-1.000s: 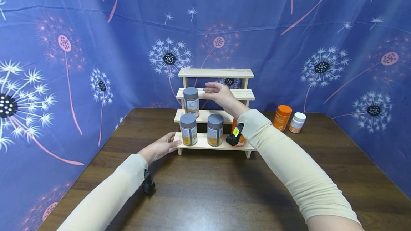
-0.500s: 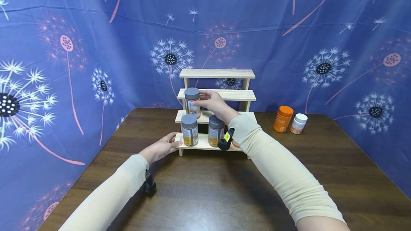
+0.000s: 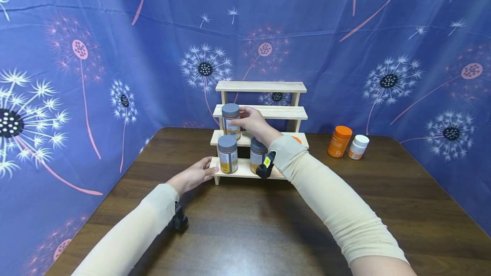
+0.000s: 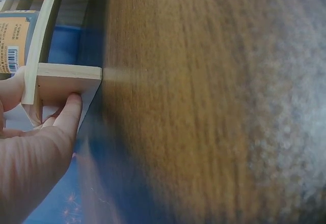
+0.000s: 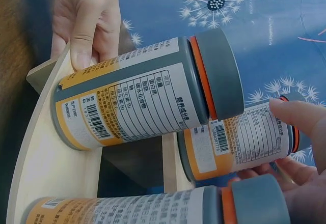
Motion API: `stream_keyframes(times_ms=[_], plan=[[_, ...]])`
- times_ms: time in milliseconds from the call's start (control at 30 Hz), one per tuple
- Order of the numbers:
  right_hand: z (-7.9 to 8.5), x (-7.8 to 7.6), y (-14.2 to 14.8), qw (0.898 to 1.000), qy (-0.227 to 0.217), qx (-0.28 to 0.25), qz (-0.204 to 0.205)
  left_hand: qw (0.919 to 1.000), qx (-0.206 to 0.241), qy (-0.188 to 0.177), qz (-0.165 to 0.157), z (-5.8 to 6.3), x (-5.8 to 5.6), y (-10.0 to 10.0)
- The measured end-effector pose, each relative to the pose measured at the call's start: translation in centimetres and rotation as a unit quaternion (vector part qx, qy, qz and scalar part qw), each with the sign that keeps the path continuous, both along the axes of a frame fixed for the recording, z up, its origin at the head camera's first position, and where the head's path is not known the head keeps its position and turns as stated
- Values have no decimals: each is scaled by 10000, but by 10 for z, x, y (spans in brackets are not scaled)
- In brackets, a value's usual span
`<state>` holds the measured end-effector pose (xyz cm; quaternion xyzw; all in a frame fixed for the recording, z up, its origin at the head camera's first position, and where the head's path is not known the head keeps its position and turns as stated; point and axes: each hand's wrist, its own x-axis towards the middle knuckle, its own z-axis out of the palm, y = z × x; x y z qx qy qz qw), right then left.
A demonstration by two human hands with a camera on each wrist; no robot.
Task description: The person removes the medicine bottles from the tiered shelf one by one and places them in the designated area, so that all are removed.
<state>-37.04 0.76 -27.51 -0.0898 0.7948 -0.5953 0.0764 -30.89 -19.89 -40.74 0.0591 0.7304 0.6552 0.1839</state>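
Observation:
A pale wooden stepped rack (image 3: 261, 86) stands on the table. My left hand (image 3: 193, 176) grips the left end of its lowest shelf, thumb on top and fingers underneath, as the left wrist view shows. On the second shelf up, at the left, is a grey-lidded supplement jar (image 3: 231, 123). My right hand (image 3: 255, 123) holds this jar from its right side, the thumb across the upper label (image 5: 260, 132) and the fingers behind. Two matching jars, a left one (image 3: 228, 156) and a right one (image 3: 256, 156), stand on the lowest shelf; my right wrist partly covers the right one.
An orange jar (image 3: 339, 142) and a smaller white bottle (image 3: 358, 147) stand on the dark wooden table (image 3: 230, 229), right of the rack. Another orange container (image 3: 297, 139) is mostly hidden behind my right sleeve. A blue dandelion-print cloth (image 3: 314, 67) hangs close behind.
My right hand has come down and left from beside the second-shelf jar and taken hold of it. My left hand keeps its grip on the shelf end.

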Motion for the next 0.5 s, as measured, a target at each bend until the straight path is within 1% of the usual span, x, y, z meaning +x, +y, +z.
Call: stream_keyframes(times_ms=[167,500], plan=[[0,-1,-2,9998,-97,186,-49,10000,-43,-76,39,0,0,0],[1,0,-2,9996,-44,246,-108,9999,-75,-81,63,-1,-3,1]])
